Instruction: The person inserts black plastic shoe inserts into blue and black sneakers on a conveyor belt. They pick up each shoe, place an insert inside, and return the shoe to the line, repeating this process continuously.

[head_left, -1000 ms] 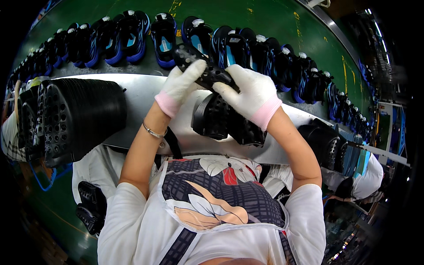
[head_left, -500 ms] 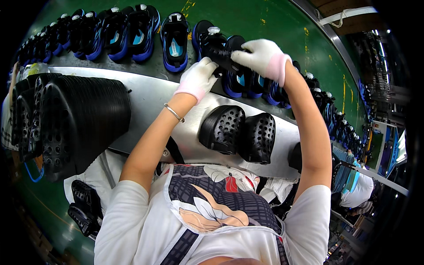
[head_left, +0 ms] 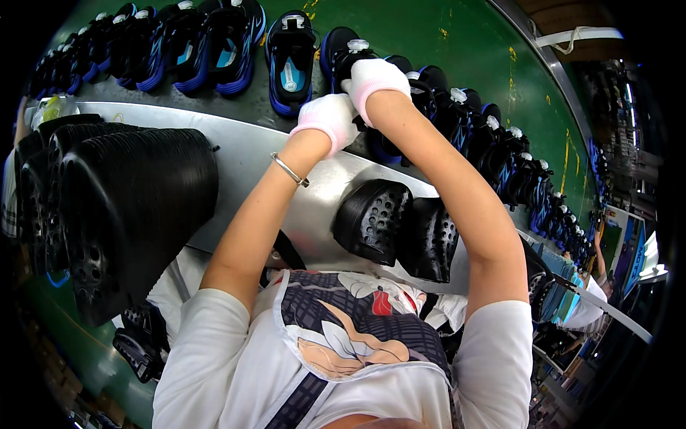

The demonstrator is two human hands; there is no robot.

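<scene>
Both my hands are in white gloves with pink cuffs, close together over the near end of a black sneaker (head_left: 344,44) with a blue sole and a white dial. My left hand (head_left: 330,116) is closed, its fingers curled at the heel side. Just beside and beyond it, my right hand (head_left: 379,77) is closed too, bent in over the shoe. What the fingers grip is hidden behind the gloves. To the left stands another sneaker (head_left: 290,61), open at the top with a light-blue insole. Two black perforated shoe-shaped shells (head_left: 375,220) lie nearer me on the metal table.
A large nested stack of black perforated shells (head_left: 143,193) takes up the left end of the metal table (head_left: 250,161). Rows of sneakers (head_left: 493,139) curve along a dark line beyond it to both sides. Green floor (head_left: 414,32) lies past them.
My right hand has moved left and in toward my left hand. The dark piece it pinched above the sneakers is now out of sight. More sneakers on the right show.
</scene>
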